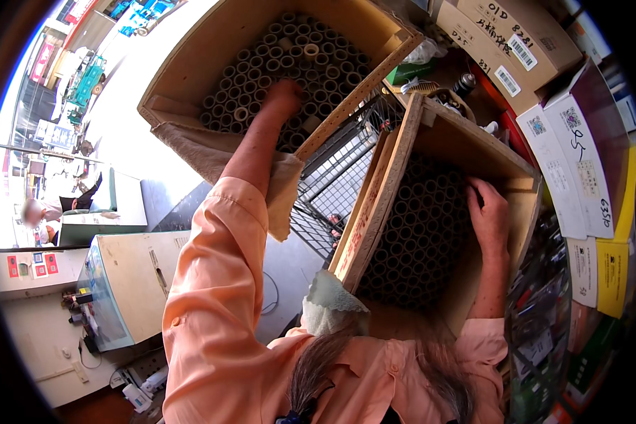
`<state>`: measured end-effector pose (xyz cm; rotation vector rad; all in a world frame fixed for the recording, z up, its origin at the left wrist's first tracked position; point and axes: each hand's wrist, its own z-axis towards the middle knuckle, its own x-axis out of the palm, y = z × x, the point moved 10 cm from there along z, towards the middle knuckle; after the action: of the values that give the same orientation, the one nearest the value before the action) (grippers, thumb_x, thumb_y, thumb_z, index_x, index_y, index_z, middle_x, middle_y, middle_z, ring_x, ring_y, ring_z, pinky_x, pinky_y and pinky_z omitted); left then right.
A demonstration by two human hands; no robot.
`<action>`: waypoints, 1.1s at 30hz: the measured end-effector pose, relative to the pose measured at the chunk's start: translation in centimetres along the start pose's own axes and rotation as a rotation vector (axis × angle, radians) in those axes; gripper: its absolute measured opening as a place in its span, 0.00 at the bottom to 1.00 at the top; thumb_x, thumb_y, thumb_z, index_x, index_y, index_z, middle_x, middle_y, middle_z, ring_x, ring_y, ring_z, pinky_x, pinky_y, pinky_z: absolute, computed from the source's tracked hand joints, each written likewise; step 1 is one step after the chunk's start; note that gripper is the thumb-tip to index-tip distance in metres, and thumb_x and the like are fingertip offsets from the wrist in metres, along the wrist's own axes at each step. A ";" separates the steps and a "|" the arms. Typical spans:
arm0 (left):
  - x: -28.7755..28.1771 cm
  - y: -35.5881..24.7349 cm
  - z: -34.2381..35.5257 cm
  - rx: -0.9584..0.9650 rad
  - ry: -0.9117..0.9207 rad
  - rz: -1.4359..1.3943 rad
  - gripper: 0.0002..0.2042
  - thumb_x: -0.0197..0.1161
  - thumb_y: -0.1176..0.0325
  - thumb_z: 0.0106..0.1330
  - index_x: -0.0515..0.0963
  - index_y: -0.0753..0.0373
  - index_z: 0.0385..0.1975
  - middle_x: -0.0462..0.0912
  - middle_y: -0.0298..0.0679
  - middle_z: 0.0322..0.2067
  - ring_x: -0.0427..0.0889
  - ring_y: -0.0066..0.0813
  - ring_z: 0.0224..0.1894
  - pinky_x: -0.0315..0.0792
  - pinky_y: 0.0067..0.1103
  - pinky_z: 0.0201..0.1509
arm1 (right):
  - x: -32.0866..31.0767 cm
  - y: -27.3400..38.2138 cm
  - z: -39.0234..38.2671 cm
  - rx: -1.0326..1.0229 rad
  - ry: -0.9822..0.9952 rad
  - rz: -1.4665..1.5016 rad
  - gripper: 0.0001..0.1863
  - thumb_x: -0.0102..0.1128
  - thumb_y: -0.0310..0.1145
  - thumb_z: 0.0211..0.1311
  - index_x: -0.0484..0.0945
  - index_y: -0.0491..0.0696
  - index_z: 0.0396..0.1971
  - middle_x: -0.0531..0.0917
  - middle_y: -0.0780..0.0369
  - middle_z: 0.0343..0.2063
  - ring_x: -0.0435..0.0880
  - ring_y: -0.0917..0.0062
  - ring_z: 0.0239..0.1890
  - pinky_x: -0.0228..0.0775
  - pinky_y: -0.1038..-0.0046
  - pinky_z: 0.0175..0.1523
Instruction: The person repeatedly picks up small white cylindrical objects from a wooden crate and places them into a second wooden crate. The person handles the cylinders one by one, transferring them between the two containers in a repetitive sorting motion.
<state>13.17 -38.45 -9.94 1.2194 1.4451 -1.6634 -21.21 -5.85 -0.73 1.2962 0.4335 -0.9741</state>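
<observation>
Left hand [284, 95] reaches into the far wooden crate [191, 78], fingers bunched down among the upright cardboard tubes [261, 63] – grip hidden, cannot tell if it holds one. Right hand [489, 212] lies spread, fingers wide, on top of the dark tubes [417, 233] packed in the near wooden crate [473, 141], close to that crate's right wall – holding nothing visible. Cloth [279, 194] hangs off the far crate's edge under the left forearm. Wire rack [332, 184] sits between the two hands. Cardboard boxes [502, 35] beyond the right hand, white boxes [572, 162] to its right.
</observation>
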 end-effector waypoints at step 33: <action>-3.0 2.7 1.0 -0.092 -0.248 -0.221 0.14 0.62 0.70 0.54 0.81 0.59 0.42 0.84 0.44 0.34 0.83 0.32 0.33 0.76 0.27 0.37 | 0.4 -0.2 0.0 0.020 0.003 -0.059 0.09 0.55 0.29 0.58 0.78 0.47 0.38 0.81 0.57 0.36 0.79 0.59 0.38 0.72 0.66 0.41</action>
<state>16.51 -40.34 -8.31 0.7940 1.5223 -1.7993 -21.17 -5.97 -1.17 1.3091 0.4676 -1.0276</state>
